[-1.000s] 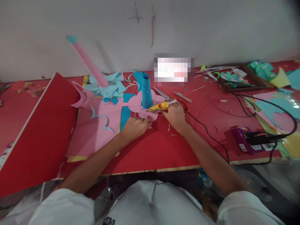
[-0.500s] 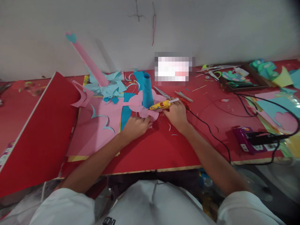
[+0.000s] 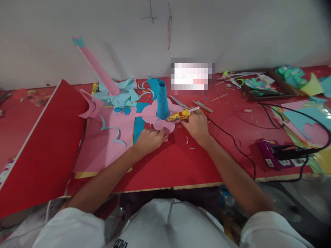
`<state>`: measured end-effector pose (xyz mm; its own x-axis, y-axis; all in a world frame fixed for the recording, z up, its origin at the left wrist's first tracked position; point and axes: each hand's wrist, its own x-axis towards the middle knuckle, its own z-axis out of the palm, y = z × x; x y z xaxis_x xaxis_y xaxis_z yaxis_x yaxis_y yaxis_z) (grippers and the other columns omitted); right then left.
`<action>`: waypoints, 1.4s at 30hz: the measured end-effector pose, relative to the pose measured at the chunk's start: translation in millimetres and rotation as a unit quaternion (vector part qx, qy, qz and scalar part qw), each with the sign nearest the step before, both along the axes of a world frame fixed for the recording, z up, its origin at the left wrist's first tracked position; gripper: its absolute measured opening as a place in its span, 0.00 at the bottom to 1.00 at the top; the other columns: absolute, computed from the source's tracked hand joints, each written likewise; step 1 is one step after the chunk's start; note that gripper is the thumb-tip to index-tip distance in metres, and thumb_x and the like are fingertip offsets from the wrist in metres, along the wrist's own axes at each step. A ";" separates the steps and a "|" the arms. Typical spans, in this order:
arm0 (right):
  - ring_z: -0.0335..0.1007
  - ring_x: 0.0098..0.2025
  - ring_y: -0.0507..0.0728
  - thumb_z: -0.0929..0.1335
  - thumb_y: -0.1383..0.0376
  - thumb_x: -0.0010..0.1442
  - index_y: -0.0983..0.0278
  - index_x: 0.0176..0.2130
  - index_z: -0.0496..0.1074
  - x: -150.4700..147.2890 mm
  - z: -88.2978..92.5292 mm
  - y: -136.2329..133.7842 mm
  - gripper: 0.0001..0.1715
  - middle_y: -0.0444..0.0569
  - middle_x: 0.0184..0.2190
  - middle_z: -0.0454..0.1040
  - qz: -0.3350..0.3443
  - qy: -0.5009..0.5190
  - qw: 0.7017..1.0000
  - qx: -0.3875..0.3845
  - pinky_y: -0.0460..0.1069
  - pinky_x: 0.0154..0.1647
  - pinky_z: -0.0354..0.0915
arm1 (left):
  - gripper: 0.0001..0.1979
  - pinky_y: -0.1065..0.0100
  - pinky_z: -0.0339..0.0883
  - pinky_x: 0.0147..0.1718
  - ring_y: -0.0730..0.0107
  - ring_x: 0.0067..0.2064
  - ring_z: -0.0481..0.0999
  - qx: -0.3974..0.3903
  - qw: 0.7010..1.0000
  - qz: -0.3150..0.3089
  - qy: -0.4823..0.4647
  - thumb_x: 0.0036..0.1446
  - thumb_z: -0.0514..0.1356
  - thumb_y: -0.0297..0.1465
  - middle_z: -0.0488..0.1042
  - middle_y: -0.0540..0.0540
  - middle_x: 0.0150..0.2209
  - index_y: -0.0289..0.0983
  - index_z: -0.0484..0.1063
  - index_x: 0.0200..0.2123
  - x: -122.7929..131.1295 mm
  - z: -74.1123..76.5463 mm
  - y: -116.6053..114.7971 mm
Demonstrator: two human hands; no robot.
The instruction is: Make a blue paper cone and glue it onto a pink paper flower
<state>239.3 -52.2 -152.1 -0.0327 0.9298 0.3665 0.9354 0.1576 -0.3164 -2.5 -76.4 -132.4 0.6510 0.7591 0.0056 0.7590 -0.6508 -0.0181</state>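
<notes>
A blue paper tube stands upright on a pink flower-shaped paper in the middle of the red table. My right hand is closed round a yellow glue gun, a pale glue stick poking from its rear. The gun's nozzle is at the foot of the tube, on the right side. My left hand has its fingers curled on the near petal, thumb and finger together at the paper's edge. Scissors lie just beyond the flower.
Pink sheets lie to the left, beside a leaning red board. Behind them are light blue scraps and a tall pink paper tube. A black cord runs right toward a purple box. A tray holds cut paper.
My right hand has moved slightly toward me and right, shifting and tilting the glue gun a little at the tube's base. My left hand stays on the petal.
</notes>
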 end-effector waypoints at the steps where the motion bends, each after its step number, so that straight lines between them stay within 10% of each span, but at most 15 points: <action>1: 0.77 0.54 0.72 0.71 0.68 0.64 0.70 0.53 0.80 -0.1 0.3 -0.2 0.19 0.63 0.48 0.83 0.002 -0.001 1.000 -0.005 0.63 0.60 0.69 | 0.19 0.63 0.68 0.31 0.50 0.37 0.87 -0.002 1.000 0.000 -0.006 0.76 0.54 0.40 0.85 0.35 0.35 0.35 0.78 0.56 -0.3 -0.9 0.2; 42: 0.75 0.58 0.70 0.68 0.69 0.67 0.68 0.57 0.78 -4.0 -5.0 3.1 0.20 0.64 0.53 0.82 0.046 -0.009 0.999 -0.010 0.64 0.63 0.68 | 0.20 0.61 0.70 0.33 0.48 0.37 0.86 -0.010 1.000 0.002 -0.022 0.75 0.53 0.40 0.85 0.33 0.36 0.34 0.78 0.56 0.1 -0.2 -0.2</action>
<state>235.2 -49.0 -157.1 -0.1250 0.9294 0.3473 0.9231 0.2372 -0.3026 -2.4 -76.6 -132.6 0.6477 0.7616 0.0190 0.7611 -0.6480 0.0281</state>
